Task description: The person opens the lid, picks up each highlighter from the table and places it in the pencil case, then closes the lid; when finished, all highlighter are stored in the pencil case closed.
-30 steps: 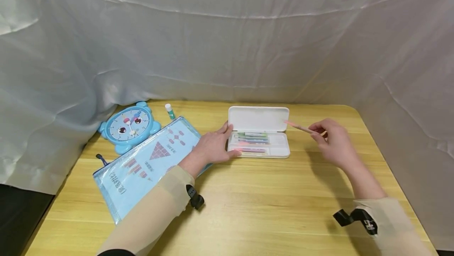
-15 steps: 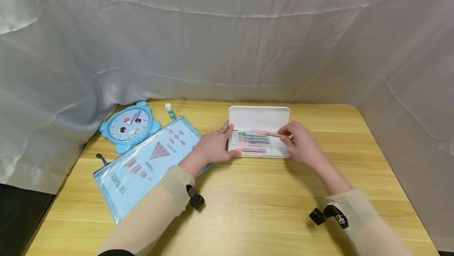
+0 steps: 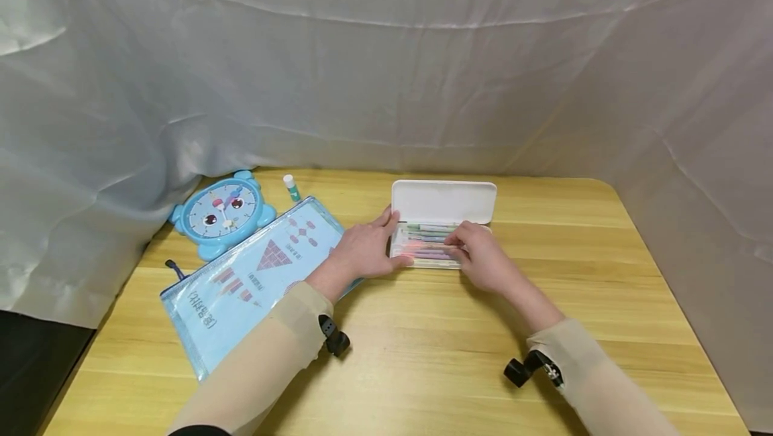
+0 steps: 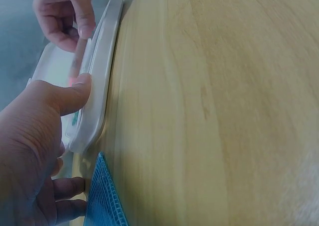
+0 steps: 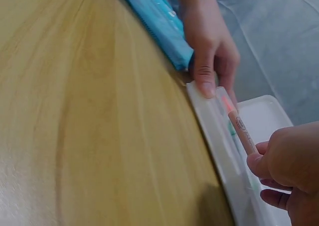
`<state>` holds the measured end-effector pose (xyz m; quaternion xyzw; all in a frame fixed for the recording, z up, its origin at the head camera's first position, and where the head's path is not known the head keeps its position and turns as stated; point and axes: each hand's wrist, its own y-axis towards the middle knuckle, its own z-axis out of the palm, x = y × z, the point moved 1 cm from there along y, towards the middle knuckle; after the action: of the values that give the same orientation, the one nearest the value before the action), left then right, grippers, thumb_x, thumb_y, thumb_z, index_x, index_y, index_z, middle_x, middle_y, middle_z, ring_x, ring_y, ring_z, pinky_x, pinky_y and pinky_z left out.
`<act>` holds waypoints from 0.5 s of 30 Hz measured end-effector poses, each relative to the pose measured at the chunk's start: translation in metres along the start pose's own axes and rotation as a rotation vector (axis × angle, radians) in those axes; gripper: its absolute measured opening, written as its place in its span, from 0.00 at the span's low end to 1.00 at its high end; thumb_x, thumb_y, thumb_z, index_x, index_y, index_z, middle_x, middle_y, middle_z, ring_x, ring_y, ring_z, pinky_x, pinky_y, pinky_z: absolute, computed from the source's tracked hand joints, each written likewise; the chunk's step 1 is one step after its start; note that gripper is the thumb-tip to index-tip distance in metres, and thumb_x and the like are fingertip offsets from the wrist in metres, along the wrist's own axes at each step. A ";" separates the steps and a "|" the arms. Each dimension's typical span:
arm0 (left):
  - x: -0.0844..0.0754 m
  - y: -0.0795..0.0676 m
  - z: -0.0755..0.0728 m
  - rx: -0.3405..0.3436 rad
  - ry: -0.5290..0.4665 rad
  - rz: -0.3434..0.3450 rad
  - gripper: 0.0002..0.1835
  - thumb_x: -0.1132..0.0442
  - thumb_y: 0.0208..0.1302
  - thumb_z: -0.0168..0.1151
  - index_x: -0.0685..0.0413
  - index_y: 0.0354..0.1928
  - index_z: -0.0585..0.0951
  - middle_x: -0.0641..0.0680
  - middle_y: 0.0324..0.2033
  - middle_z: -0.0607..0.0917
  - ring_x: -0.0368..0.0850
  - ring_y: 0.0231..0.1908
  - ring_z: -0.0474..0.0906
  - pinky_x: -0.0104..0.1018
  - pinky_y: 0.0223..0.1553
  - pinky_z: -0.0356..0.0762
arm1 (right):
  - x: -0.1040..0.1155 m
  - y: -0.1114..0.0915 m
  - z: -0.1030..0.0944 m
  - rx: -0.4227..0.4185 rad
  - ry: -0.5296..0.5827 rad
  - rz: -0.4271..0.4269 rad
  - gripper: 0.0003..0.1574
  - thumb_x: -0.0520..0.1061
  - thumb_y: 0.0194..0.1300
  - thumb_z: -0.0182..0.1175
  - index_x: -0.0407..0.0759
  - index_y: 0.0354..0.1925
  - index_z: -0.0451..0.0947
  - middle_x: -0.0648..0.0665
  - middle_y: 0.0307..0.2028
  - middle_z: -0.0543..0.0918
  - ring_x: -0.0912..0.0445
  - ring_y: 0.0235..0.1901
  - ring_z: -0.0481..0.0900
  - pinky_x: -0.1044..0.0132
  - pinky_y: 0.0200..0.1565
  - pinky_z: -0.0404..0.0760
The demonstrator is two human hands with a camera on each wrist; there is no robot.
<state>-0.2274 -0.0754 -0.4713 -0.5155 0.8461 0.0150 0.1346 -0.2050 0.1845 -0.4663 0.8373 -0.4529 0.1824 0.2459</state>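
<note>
A white pencil case (image 3: 443,201) lies opened on the table, its lid leaning back. Several slim pens (image 3: 431,236) in pale colours lie inside. My left hand (image 3: 362,250) holds the case at its left end, thumb on the front rim and fingers toward the hinge side. My right hand (image 3: 482,258) is over the case's right half and pinches a marker pen (image 5: 242,131) between thumb and fingers. The marker has a tan printed barrel and a clear cap over a pink tip. In the right wrist view its capped end is close to my left thumb (image 5: 205,81).
Left of the case lies a blue zip pouch (image 3: 241,282) with printed shapes, its corner beneath my left forearm. A blue animal-faced toy clock (image 3: 222,211) and a small glue stick (image 3: 292,188) stand behind it. Grey curtain (image 3: 386,87) surrounds the wooden table (image 3: 435,355).
My right hand has carried the marker pen leftward from beside the case, over its right edge, and down to the pens inside. My left hand has stayed on the case.
</note>
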 end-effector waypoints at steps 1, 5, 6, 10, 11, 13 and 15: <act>0.000 0.000 0.000 0.002 0.001 -0.002 0.59 0.22 0.66 0.56 0.53 0.85 0.51 0.57 0.83 0.52 0.62 0.56 0.82 0.48 0.41 0.81 | 0.000 0.000 0.002 0.000 -0.002 -0.006 0.05 0.30 0.68 0.69 0.35 0.41 0.86 0.43 0.38 0.83 0.44 0.42 0.81 0.45 0.50 0.78; 0.000 0.001 0.000 0.009 0.001 -0.008 0.59 0.22 0.66 0.56 0.52 0.85 0.52 0.57 0.83 0.52 0.63 0.59 0.81 0.49 0.42 0.81 | -0.002 0.001 0.007 0.000 -0.009 -0.018 0.07 0.27 0.66 0.67 0.35 0.41 0.86 0.42 0.39 0.85 0.43 0.45 0.82 0.45 0.52 0.78; 0.000 0.001 0.000 0.009 0.003 -0.009 0.58 0.22 0.66 0.56 0.52 0.85 0.52 0.57 0.83 0.52 0.63 0.61 0.80 0.49 0.43 0.81 | -0.002 0.001 0.008 -0.003 -0.011 -0.018 0.08 0.27 0.66 0.67 0.35 0.41 0.86 0.42 0.39 0.85 0.43 0.45 0.82 0.45 0.53 0.78; 0.000 0.001 0.000 0.020 0.008 -0.010 0.58 0.23 0.67 0.56 0.52 0.85 0.51 0.57 0.83 0.51 0.62 0.64 0.78 0.49 0.43 0.82 | -0.002 0.001 0.010 -0.004 -0.052 -0.056 0.08 0.27 0.65 0.68 0.35 0.39 0.88 0.44 0.37 0.85 0.45 0.43 0.82 0.47 0.51 0.80; 0.000 0.001 0.000 0.020 0.009 -0.010 0.58 0.23 0.67 0.56 0.52 0.85 0.51 0.57 0.83 0.51 0.62 0.64 0.78 0.49 0.43 0.82 | -0.002 0.001 0.009 -0.001 -0.066 -0.069 0.08 0.27 0.65 0.69 0.35 0.39 0.89 0.44 0.36 0.85 0.45 0.42 0.82 0.47 0.50 0.80; 0.000 0.002 0.000 0.022 0.010 -0.009 0.58 0.23 0.67 0.56 0.52 0.85 0.51 0.57 0.83 0.51 0.62 0.63 0.79 0.49 0.42 0.82 | 0.000 0.002 0.009 0.008 -0.094 -0.093 0.08 0.27 0.64 0.69 0.36 0.38 0.91 0.45 0.34 0.83 0.46 0.41 0.82 0.48 0.48 0.80; 0.000 0.002 0.000 0.019 0.010 -0.009 0.58 0.23 0.67 0.56 0.52 0.85 0.51 0.57 0.83 0.51 0.63 0.61 0.80 0.48 0.40 0.82 | 0.001 0.002 0.008 0.018 -0.117 -0.108 0.09 0.27 0.64 0.69 0.36 0.38 0.92 0.46 0.33 0.82 0.46 0.40 0.81 0.49 0.47 0.80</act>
<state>-0.2291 -0.0746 -0.4719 -0.5179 0.8447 0.0035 0.1352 -0.2060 0.1785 -0.4719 0.8719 -0.4191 0.1240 0.2211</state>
